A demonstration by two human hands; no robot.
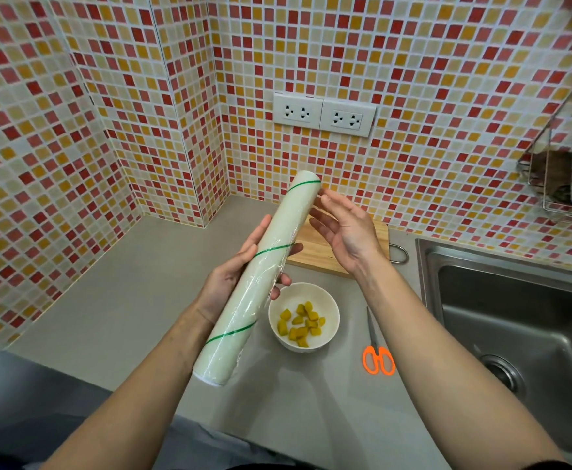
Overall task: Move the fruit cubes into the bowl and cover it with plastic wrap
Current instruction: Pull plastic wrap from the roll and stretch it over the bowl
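The left hand [240, 266] grips the roll [260, 276] of plastic wrap round its middle, fingers curled under and showing on the right side, thumb on the left; the roll is held above the tabletop [125, 283], tilted, its far end up toward the wall and its near end down toward the person; three thin green bands ring it. The right hand [343, 232] is spread, palm turned toward the roll, fingers straight; its fingertips [325, 198] are at the roll's upper end, just beside the wrap, and whether they touch a loose edge of film I cannot tell.

The bowl [328, 310], white, stands on the tabletop below the roll, partly hidden by it on the left; the fruit cubes [301, 323], yellow, lie inside it in a loose heap; its mouth is uncovered. Behind the bowl and under the right hand lies a wooden board [315, 252], with a metal loop at its right end; it holds no cubes on the part that shows.

Scissors [377, 351] with orange handles lie right of the bowl, apart from it, blades pointing away from the person; a steel sink [515, 317] is sunk in the tabletop further right. On the tiled wall [108, 130] are two white sockets [325, 113] side by side; a wire rack [562, 171] hangs at the right edge with something dark in it.
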